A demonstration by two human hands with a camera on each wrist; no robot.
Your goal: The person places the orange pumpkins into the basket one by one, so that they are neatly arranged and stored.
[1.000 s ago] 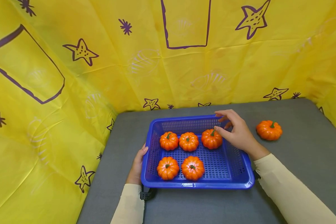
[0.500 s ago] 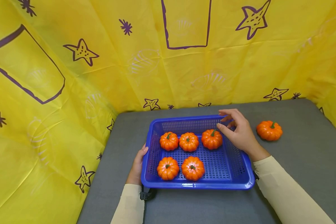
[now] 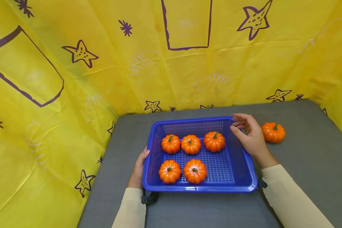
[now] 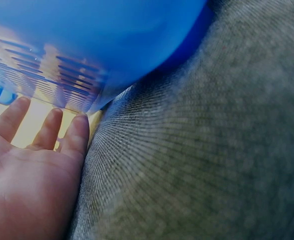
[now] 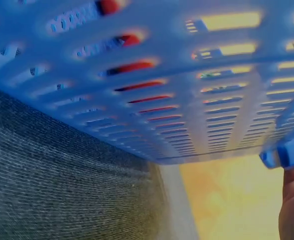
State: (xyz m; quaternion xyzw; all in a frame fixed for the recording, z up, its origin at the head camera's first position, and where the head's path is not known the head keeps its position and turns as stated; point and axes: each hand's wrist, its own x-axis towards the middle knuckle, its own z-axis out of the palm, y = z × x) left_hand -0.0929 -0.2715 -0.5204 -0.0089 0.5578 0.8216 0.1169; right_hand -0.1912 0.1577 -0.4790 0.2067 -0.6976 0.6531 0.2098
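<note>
A blue plastic basket (image 3: 199, 189) with slotted walls sits on the grey table. Inside it several small orange pumpkins (image 3: 214, 141) lie in two rows. At the basket's left side my left hand (image 3: 138, 167) holds the rim, thumb on top. Its fingertips (image 4: 76, 127) touch the slotted outer wall in the left wrist view. My right hand (image 3: 252, 136) hovers at the far right corner of the rim, fingers loosely bent with nothing between them. In the right wrist view it appears at the edge, just under the rim; contact is unclear.
Another orange pumpkin (image 3: 273, 132) lies on the table (image 3: 305, 145), right of the basket and close behind my right hand. A yellow printed cloth (image 3: 185, 79) hangs behind and at both sides of the table. Black straps (image 3: 149, 199) circle the wrists.
My right hand has moved right, from above the back right pumpkin in the basket to the basket's right rim. My left hand, the basket and the pumpkins stay in place.
</note>
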